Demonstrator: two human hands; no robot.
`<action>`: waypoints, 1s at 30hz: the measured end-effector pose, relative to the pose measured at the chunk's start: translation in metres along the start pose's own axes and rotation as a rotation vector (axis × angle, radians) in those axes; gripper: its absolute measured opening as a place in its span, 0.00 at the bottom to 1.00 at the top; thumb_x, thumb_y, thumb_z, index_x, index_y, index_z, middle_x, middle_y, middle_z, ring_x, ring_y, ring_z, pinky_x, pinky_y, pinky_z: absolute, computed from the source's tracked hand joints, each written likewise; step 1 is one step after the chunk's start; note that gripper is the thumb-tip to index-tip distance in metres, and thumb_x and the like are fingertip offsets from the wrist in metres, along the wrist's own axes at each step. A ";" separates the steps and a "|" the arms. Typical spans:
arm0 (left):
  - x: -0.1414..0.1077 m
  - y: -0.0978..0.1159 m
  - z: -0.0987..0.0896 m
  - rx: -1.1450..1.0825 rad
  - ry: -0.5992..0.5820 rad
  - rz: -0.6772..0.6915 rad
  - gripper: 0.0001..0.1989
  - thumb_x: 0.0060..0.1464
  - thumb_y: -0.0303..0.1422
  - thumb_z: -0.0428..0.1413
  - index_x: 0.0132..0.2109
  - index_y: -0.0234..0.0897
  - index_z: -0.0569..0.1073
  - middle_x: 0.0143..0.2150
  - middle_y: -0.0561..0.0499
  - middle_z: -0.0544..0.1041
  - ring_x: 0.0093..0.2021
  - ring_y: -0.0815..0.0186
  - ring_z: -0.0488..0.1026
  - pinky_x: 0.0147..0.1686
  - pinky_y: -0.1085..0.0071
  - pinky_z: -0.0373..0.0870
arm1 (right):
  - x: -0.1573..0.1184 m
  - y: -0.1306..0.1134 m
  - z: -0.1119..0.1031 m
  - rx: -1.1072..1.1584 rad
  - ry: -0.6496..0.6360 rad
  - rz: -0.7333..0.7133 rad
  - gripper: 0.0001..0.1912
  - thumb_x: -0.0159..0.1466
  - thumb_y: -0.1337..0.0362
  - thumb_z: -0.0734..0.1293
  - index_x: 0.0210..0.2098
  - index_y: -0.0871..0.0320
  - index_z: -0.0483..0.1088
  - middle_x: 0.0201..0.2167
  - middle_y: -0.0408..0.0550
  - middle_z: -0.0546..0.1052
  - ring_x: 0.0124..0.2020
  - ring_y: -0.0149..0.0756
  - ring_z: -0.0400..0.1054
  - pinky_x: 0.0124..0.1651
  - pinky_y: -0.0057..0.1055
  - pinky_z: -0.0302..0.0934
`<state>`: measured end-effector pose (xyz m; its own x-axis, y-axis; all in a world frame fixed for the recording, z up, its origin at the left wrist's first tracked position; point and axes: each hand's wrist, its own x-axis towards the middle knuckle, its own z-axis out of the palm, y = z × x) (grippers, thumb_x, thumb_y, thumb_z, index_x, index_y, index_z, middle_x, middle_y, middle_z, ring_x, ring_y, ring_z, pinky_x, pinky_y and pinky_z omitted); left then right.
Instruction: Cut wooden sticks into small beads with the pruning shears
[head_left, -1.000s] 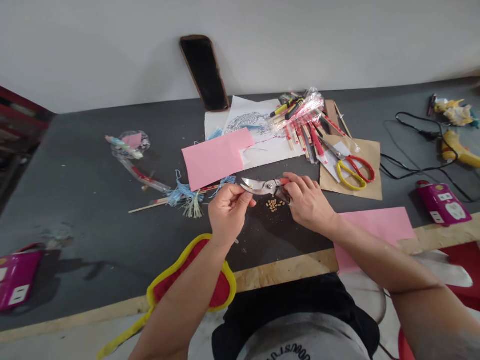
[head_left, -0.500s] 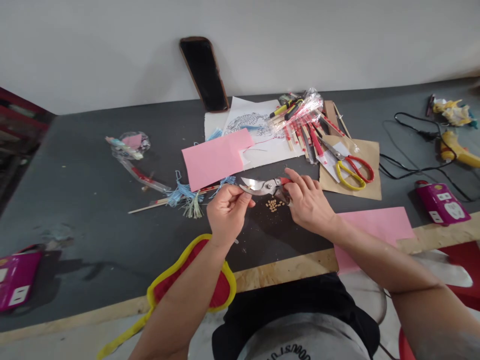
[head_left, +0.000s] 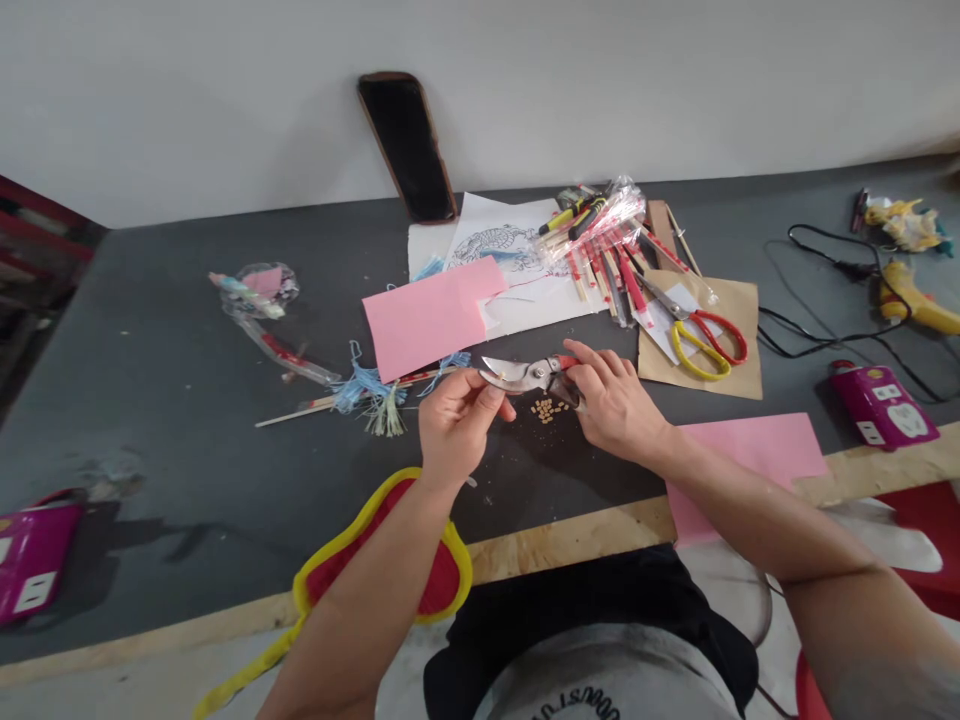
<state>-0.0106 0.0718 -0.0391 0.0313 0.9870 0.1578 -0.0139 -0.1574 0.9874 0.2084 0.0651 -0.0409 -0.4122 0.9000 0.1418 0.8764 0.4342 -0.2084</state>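
R hand grips shears — no label.

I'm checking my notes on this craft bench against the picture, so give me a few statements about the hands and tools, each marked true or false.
1. The right hand grips the handles of the metal shears. True.
2. The left hand rests flat on the pink paper. False: it is raised with its fingertips at the shears' blades, apart from the paper.
3. A small pile of cut bits lies on the table below the shears. True.
4. The yellow and red scissors lie on the dragon drawing. False: they lie on brown paper to the right.
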 end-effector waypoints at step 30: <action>-0.002 0.009 0.003 0.074 -0.051 -0.071 0.11 0.62 0.39 0.60 0.36 0.36 0.78 0.31 0.49 0.84 0.23 0.70 0.73 0.28 0.72 0.71 | 0.001 0.005 -0.004 0.107 -0.120 0.000 0.28 0.67 0.72 0.58 0.66 0.63 0.59 0.51 0.60 0.75 0.50 0.49 0.70 0.53 0.43 0.64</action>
<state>-0.0075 0.0682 -0.0306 0.0807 0.9930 0.0858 0.0644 -0.0911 0.9938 0.2133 0.0678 -0.0382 -0.4446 0.8953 0.0268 0.8475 0.4302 -0.3108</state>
